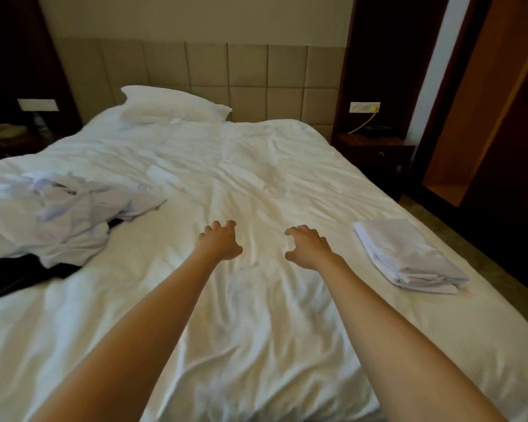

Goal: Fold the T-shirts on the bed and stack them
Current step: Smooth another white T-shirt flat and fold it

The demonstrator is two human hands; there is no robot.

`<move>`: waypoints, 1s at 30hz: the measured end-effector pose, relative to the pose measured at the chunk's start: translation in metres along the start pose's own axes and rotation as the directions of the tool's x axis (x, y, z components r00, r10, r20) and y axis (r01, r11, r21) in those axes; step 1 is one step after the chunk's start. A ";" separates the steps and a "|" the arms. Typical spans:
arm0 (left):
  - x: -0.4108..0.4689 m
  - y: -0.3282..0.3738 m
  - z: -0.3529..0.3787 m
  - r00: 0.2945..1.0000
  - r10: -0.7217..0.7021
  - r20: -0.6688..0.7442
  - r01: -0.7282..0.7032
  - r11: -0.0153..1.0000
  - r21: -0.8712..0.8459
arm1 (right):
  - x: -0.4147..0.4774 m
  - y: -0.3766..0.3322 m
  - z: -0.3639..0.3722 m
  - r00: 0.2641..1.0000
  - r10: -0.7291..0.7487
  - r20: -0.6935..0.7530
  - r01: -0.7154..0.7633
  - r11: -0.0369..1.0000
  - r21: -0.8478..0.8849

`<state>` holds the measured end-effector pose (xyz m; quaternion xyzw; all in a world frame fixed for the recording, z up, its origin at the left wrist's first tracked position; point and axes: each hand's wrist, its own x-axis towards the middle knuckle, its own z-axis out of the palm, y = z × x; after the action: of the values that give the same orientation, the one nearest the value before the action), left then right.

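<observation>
A crumpled heap of pale T-shirts (pixel 58 214) lies at the left side of the white bed (pixel 256 184), with dark cloth (pixel 22 278) showing under its near edge. A folded stack of white T-shirts (pixel 409 257) rests near the bed's right edge. Both my arms reach out over the middle of the bed. My left hand (pixel 220 242) and my right hand (pixel 308 245) hover side by side above the bare duvet, fingers loosely curled, holding nothing. Neither hand touches a shirt.
A white pillow (pixel 171 105) lies at the padded headboard (pixel 256 77). A dark nightstand (pixel 375 150) with a yellow cable stands to the right, another nightstand (pixel 9 138) with a phone to the left. A wooden door frame (pixel 482 117) rises at far right.
</observation>
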<state>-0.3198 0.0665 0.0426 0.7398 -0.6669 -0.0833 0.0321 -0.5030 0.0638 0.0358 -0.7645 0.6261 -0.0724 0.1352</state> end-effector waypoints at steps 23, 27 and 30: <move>-0.020 -0.245 -0.020 0.903 -0.429 -0.019 0.426 0.901 -0.087 | 0.053 -0.219 0.098 0.887 -0.405 0.221 0.413 0.911 0.010; -0.004 -0.275 -0.019 0.883 -0.466 -0.051 0.454 0.877 -0.156 | 0.070 -0.237 0.116 0.872 -0.424 0.245 0.439 0.899 -0.008; 0.013 -0.291 -0.021 0.880 -0.466 -0.094 0.443 0.875 -0.193 | 0.086 -0.246 0.127 0.864 -0.434 0.256 0.451 0.893 -0.007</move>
<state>-0.0295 0.0835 0.0156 0.8746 -0.4609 -0.0924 0.1190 -0.2187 0.0387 -0.0166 -0.8947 0.4142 0.0153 0.1663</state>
